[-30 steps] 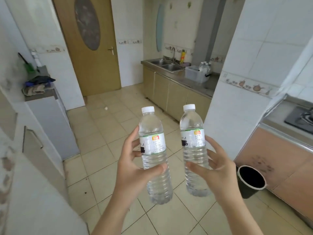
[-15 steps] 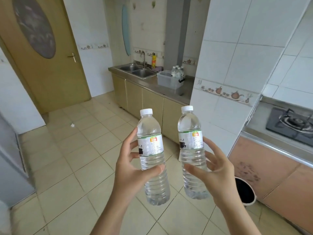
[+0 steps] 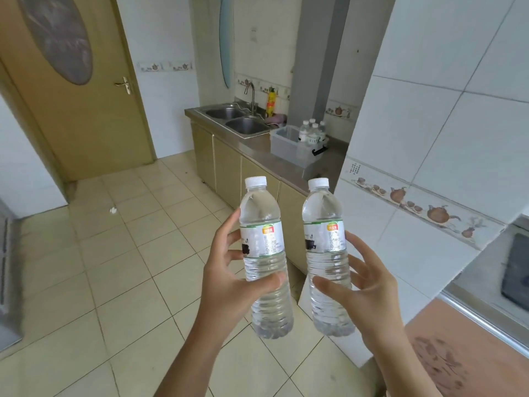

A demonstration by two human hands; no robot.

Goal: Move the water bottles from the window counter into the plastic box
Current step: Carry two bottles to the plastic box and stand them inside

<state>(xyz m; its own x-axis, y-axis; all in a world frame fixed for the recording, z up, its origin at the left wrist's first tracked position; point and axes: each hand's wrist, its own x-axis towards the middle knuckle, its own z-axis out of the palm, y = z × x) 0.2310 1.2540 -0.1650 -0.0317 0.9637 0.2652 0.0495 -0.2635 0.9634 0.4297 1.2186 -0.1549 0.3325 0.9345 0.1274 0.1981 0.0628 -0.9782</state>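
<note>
My left hand [image 3: 229,285] grips a clear water bottle [image 3: 264,239] with a white cap, held upright in front of me. A second water bottle [image 3: 325,239] of the same kind stands upright in my right hand [image 3: 369,290], a little to the right. Far ahead, a translucent plastic box [image 3: 283,143] sits on the steel counter [image 3: 257,146] beside the sink. Several capped bottles [image 3: 312,133] stand in the box's right part.
A double sink [image 3: 237,120] with a tap and a yellow bottle [image 3: 271,100] lies left of the box. A tiled wall corner [image 3: 372,213] juts out on the right, with a stove counter [image 3: 512,285] behind it. A closed wooden door [image 3: 74,90] is at far left. Tiled floor stretches ahead.
The view has moved forward and turned: the counter, sink and box are larger and nearer. Both hands hold their bottles as before. The black bin near the right cabinet is out of view.
</note>
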